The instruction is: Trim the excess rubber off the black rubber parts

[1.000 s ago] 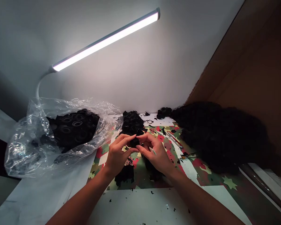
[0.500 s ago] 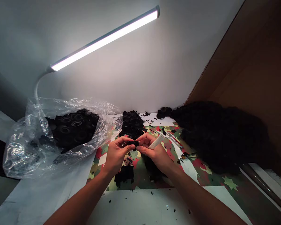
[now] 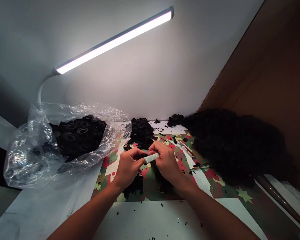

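Note:
Over the middle of the camouflage-patterned mat (image 3: 150,196), my two hands meet. My left hand (image 3: 130,165) pinches a small black piece (image 3: 145,155), mostly hidden by the fingers. A pale, flat, handle-like stick (image 3: 152,157) lies in the closed fingers of my right hand (image 3: 166,163), one end close to my left thumb. Whether it has a blade cannot be seen. Beyond the hands is a heap of black scraps (image 3: 141,131), and a ragged black piece (image 3: 135,186) lies below my left wrist.
At left, a clear plastic bag (image 3: 25,160) holds many black ring-shaped parts (image 3: 82,130). A large black pile (image 3: 230,143) fills the right side beside a cardboard panel (image 3: 272,83). A red-handled tool (image 3: 187,150) lies on the mat. A lit lamp (image 3: 115,41) hangs above.
My right hand has turned inward, swinging the pale stick from pointing up and right to lying across by my left thumb. My left hand still pinches the black piece.

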A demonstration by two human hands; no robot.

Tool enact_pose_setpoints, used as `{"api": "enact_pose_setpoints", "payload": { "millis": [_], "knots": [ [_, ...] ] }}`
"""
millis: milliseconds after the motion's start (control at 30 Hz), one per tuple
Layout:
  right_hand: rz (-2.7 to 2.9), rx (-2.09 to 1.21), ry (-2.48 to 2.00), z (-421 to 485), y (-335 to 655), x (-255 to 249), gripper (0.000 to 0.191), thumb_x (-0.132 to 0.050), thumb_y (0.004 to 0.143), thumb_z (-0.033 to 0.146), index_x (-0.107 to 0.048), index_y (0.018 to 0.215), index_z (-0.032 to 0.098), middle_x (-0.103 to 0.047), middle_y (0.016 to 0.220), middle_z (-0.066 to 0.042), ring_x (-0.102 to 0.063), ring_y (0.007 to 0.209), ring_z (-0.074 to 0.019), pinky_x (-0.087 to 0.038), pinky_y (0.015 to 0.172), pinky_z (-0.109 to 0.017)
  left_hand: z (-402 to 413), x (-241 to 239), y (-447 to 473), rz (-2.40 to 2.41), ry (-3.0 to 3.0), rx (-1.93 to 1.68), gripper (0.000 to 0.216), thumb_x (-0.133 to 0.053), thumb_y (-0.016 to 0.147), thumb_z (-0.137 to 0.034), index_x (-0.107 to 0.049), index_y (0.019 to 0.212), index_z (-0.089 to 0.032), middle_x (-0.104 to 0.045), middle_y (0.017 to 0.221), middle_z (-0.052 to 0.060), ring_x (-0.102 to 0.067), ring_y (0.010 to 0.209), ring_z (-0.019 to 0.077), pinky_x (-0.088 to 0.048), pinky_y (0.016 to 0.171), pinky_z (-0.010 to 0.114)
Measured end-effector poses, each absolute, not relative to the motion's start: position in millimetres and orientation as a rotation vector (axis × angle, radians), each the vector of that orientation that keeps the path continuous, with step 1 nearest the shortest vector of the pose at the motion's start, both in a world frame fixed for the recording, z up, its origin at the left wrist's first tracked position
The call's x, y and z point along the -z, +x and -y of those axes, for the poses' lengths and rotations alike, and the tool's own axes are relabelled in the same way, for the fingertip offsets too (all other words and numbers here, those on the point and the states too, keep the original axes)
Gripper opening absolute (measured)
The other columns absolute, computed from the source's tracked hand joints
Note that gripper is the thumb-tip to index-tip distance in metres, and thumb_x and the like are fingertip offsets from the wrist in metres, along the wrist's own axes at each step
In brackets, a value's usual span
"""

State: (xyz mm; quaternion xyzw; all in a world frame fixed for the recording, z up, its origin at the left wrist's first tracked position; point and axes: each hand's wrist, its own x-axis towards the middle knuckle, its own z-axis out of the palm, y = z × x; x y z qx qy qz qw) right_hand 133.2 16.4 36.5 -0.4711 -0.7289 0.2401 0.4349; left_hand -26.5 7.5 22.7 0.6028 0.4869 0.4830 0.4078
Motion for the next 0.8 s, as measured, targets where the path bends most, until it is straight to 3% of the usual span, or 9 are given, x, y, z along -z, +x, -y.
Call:
{"api": "enact_pose_setpoints", "payload": {
  "millis": [133, 433, 567, 700, 800],
  "knots": [
    [1.859, -0.558, -1.263, -32, 128, -34, 0.024, -0.038, 0.065, 0.000, -0.046, 0.068, 0.023, -0.053, 0.062, 0.002, -0.049, 0.060, -0.0164, -0.032, 0.056, -0.026, -13, -16, -27, -1.191, 1.481, -1.253, 0.017, -0.081, 0.072, -0.033, -0.074, 0.073, -0.018, -0.069, 0.065, 0.001, -0.058, 0.058, 0.0149, -0.042, 0.055, 0.024],
    [1.886, -0.464, -1.288, -54, 97, -29, 0.025, -0.042, 0.060, -0.002, -0.043, 0.066, 0.023, -0.053, 0.066, 0.001, -0.047, 0.062, -0.0168, -0.029, 0.058, -0.026, -26, -21, -44, -1.248, 1.556, -1.339, 0.012, -0.080, 0.072, -0.031, -0.077, 0.074, -0.019, -0.073, 0.068, 0.003, -0.059, 0.062, 0.0170, -0.042, 0.056, 0.025],
    [1.810, -0.446, -1.359, -77, 115, -31, 0.025, -0.044, 0.065, -0.002, -0.046, 0.067, 0.022, -0.057, 0.069, 0.000, -0.050, 0.065, -0.0172, -0.031, 0.060, -0.027, -19, -26, -46, -1.130, 1.519, -1.210, 0.016, -0.080, 0.073, -0.032, -0.074, 0.073, -0.017, -0.070, 0.066, 0.002, -0.057, 0.059, 0.0146, -0.041, 0.055, 0.024],
    [1.813, -0.567, -1.409, -95, 149, -28, 0.015, -0.053, 0.077, 0.011, -0.056, 0.067, 0.021, -0.062, 0.062, 0.001, -0.055, 0.058, -0.0167, -0.035, 0.056, -0.026, -11, -29, -41, -0.982, 1.378, -1.114, 0.018, -0.081, 0.071, -0.032, -0.071, 0.072, -0.017, -0.066, 0.063, -0.001, -0.054, 0.056, 0.0114, -0.040, 0.054, 0.022],
    [1.885, -0.657, -1.382, -84, 159, -22, 0.010, -0.058, 0.077, 0.015, -0.066, 0.078, 0.021, -0.070, 0.071, 0.001, -0.060, 0.062, -0.0163, -0.039, 0.057, -0.025, -14, -27, -39, -0.946, 1.285, -1.137, 0.018, -0.081, 0.070, -0.030, -0.069, 0.070, -0.017, -0.063, 0.061, -0.003, -0.051, 0.055, 0.0100, -0.039, 0.054, 0.022]
  ]
}}
